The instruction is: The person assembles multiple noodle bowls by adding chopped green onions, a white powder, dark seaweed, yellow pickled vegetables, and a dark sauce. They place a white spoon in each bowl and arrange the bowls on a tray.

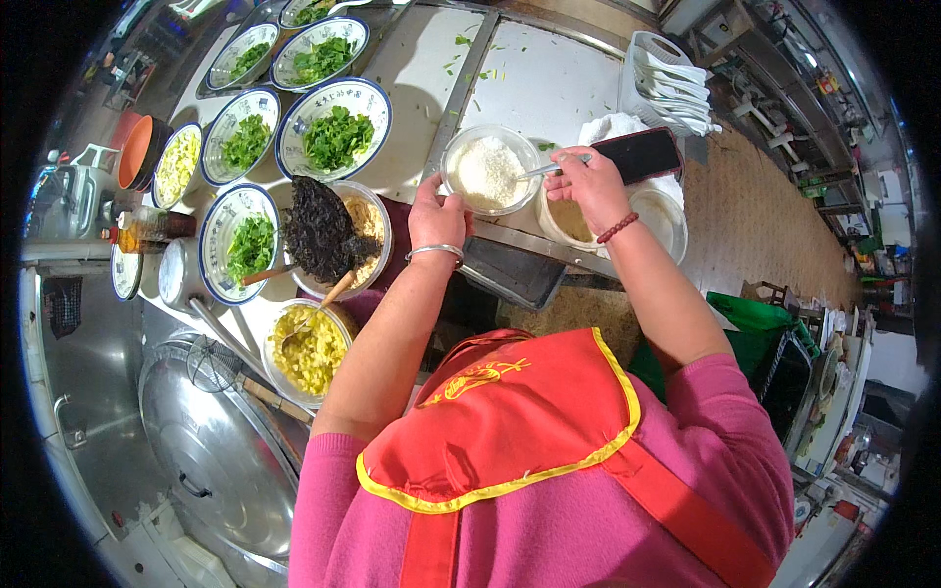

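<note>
Bright light falls on the white counter (534, 73), leaving soft shadows, and a metal strip (465, 78) crosses its top. Right of the counter lies a brown floor (730, 230), with dark shelving (821, 137) farther right of the counter, its contents blurred. A shiny steel surface (98, 343) stands to the counter's lower left.

Blue-rimmed bowls (292, 137) of chopped greens (338, 137) crowded the left part of the white surface (549, 69). A black clump (319, 230) lay over a tub of beige bits (371, 216); below it, yellow cubes (319, 345) with a wooden-handled spoon (336, 290). Orange bowl (135, 152) at far left. Big round metal lid (211, 461) lower left, wire strainer (211, 365) near its top edge. Black phone (642, 155) lay across a white cloth (610, 125), near a caddy (628, 73) of white spoons (676, 83).
</note>
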Action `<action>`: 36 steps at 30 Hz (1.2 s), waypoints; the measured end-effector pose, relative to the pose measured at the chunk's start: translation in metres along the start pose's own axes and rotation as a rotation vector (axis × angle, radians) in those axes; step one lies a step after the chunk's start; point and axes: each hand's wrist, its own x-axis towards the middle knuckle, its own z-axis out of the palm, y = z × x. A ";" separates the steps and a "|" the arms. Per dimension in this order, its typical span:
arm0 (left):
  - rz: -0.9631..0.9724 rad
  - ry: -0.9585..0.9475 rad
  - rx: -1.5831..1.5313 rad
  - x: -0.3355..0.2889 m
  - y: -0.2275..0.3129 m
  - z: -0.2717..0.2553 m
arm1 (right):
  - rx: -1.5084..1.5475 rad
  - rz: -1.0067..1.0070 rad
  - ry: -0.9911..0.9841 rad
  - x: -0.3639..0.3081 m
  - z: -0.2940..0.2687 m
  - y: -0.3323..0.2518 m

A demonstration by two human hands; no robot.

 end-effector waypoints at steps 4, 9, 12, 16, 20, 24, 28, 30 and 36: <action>0.013 -0.014 -0.021 0.001 -0.001 -0.001 | 0.034 -0.006 -0.006 -0.004 0.003 -0.017; 0.008 -0.018 -0.075 0.004 -0.004 0.000 | -0.416 -0.446 -0.092 -0.018 0.015 -0.040; -0.004 -0.020 -0.097 0.004 -0.005 0.000 | -1.120 -0.878 -0.165 -0.016 0.017 -0.042; -0.001 -0.008 -0.100 0.004 -0.007 0.002 | -0.996 -0.685 -0.034 -0.019 0.015 -0.022; -0.002 -0.005 -0.130 0.006 -0.008 0.003 | -0.162 -0.157 0.151 -0.024 0.020 -0.009; 0.015 -0.029 -0.095 0.007 -0.009 0.001 | -0.228 -0.283 0.060 -0.022 0.020 -0.023; 0.000 -0.029 -0.097 0.007 -0.010 0.002 | -0.868 -0.936 -0.046 -0.010 0.016 -0.040; -0.005 -0.014 -0.108 0.006 -0.010 0.003 | -1.012 -0.907 -0.108 -0.013 0.018 -0.035; -0.002 -0.016 -0.136 0.007 -0.010 0.004 | -0.736 -0.643 -0.039 -0.037 0.029 -0.024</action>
